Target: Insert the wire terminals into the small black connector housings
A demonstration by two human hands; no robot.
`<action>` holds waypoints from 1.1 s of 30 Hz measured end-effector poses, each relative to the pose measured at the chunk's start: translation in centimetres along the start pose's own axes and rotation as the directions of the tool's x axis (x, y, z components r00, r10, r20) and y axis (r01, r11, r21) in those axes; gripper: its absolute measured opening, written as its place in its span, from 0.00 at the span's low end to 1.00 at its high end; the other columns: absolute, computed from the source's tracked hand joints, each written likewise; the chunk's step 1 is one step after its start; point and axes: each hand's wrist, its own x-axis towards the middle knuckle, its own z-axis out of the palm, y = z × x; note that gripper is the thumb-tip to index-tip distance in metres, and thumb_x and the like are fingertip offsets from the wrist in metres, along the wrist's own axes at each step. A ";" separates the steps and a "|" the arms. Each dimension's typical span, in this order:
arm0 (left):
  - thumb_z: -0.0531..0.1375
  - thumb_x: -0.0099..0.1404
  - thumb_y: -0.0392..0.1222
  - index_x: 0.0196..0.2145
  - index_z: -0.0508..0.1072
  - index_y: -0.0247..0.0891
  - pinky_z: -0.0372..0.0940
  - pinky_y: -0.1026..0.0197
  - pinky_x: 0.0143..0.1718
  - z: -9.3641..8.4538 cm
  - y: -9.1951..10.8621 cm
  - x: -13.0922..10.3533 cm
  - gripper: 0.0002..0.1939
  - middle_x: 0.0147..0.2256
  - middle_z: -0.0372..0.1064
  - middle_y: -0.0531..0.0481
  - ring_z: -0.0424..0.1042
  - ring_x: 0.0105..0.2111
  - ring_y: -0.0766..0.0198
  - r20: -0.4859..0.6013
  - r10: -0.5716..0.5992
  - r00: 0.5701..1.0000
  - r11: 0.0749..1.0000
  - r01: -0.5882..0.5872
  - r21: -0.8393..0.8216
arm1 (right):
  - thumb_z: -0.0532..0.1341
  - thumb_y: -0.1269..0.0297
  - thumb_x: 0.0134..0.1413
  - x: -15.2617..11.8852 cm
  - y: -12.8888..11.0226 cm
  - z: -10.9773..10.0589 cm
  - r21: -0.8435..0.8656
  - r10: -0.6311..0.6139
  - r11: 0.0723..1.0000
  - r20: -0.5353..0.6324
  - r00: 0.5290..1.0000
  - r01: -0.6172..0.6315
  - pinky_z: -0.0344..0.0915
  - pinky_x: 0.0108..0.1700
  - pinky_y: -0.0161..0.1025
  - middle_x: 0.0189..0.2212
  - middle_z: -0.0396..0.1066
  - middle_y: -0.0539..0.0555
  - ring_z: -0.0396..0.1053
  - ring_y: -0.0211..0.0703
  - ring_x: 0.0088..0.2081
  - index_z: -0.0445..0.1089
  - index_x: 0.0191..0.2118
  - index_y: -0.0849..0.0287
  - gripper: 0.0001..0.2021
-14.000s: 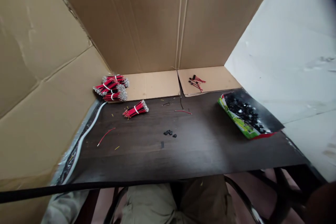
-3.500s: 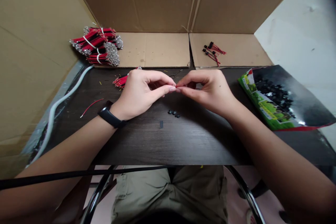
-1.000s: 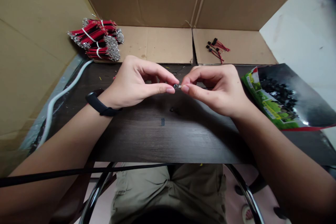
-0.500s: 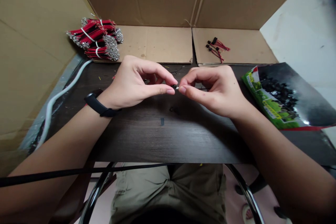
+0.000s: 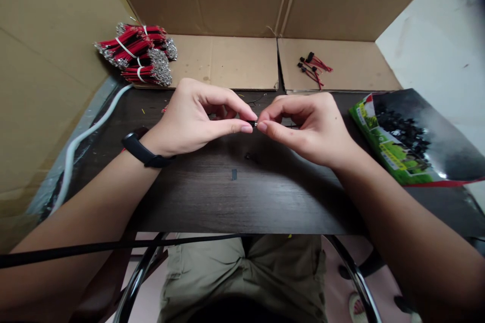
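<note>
Over the desk (image 5: 288, 202), the left hand (image 5: 193, 121) is pinching a connector (image 5: 251, 123); the right hand (image 5: 316, 131) is grasping a wire (image 5: 291, 126), its metal tip meeting the connector. Desktop is stretching from below both hands to the near edge. Cardboard (image 5: 231, 63) is lining the far edge; the bag (image 5: 401, 136) is lying beyond the right hand.

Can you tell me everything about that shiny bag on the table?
The bag looks like shiny plastic: mostly black, with a green and yellow printed side and red edging; the print is too small to read. It lies on the dark table, at the right, holding lots of small black pieces. Neither the left hand nor the right hand touches it.
</note>
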 end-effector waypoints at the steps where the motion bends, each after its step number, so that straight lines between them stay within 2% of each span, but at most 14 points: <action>1: 0.78 0.61 0.42 0.37 0.88 0.47 0.73 0.58 0.34 0.1 0.1 0.0 0.06 0.36 0.84 0.49 0.81 0.33 0.58 0.000 -0.014 1.000 1.000 0.014 0.009 | 0.73 0.50 0.62 0.0 0.0 0.0 -0.005 -0.004 1.000 0.003 1.000 0.004 0.70 0.35 0.42 0.29 0.79 0.50 0.72 0.42 0.31 0.81 0.33 0.53 0.12; 7: 0.78 0.61 0.48 0.37 0.87 0.44 0.68 0.60 0.27 0.6 -0.1 0.0 0.09 0.32 0.82 0.49 0.78 0.28 0.61 -0.043 -0.059 0.997 0.996 0.062 0.068 | 0.72 0.57 0.63 0.0 0.0 0.3 -0.051 -0.020 0.999 -0.023 1.000 0.019 0.70 0.36 0.40 0.30 0.80 0.50 0.73 0.42 0.32 0.82 0.34 0.54 0.09; 11: 0.78 0.62 0.49 0.34 0.86 0.40 0.68 0.60 0.27 0.9 -0.3 0.0 0.11 0.31 0.81 0.49 0.76 0.27 0.63 -0.088 -0.084 0.993 0.991 0.093 0.101 | 0.73 0.54 0.63 0.1 0.4 0.5 -0.096 -0.001 0.995 -0.114 0.993 -0.010 0.69 0.36 0.40 0.31 0.81 0.52 0.74 0.42 0.32 0.83 0.34 0.55 0.11; 15: 0.76 0.64 0.46 0.36 0.87 0.41 0.69 0.60 0.28 1.1 -0.1 -0.1 0.08 0.33 0.83 0.49 0.77 0.28 0.63 -0.095 -0.093 0.991 0.986 0.105 0.127 | 0.74 0.47 0.60 0.2 0.8 0.7 -0.084 0.071 0.992 -0.201 0.977 -0.090 0.65 0.32 0.39 0.28 0.79 0.53 0.70 0.40 0.29 0.82 0.33 0.59 0.18; 19: 0.74 0.64 0.46 0.36 0.86 0.40 0.69 0.62 0.28 1.2 0.2 0.0 0.08 0.31 0.81 0.50 0.76 0.28 0.64 -0.154 -0.118 0.981 0.976 0.144 0.166 | 0.72 0.44 0.63 0.2 0.7 0.9 -0.052 0.046 0.997 -0.180 0.983 -0.056 0.63 0.32 0.38 0.28 0.77 0.52 0.67 0.38 0.28 0.81 0.34 0.60 0.21; 23: 0.73 0.62 0.45 0.35 0.85 0.38 0.69 0.63 0.28 1.4 0.5 0.2 0.08 0.29 0.80 0.50 0.75 0.27 0.65 -0.167 -0.170 0.971 0.966 0.197 0.167 | 0.71 0.47 0.64 0.2 0.5 0.9 -0.030 0.025 0.999 -0.137 0.990 -0.029 0.63 0.32 0.38 0.29 0.77 0.51 0.66 0.37 0.29 0.80 0.35 0.58 0.18; 33: 0.73 0.64 0.44 0.35 0.85 0.41 0.69 0.61 0.28 1.7 -0.3 -0.1 0.06 0.30 0.80 0.52 0.75 0.28 0.64 -0.120 -0.127 0.985 0.986 0.139 0.089 | 0.68 0.55 0.66 -0.1 0.5 1.3 -0.148 0.003 0.989 -0.158 0.987 -0.027 0.63 0.31 0.39 0.28 0.76 0.51 0.62 0.39 0.27 0.79 0.34 0.57 0.11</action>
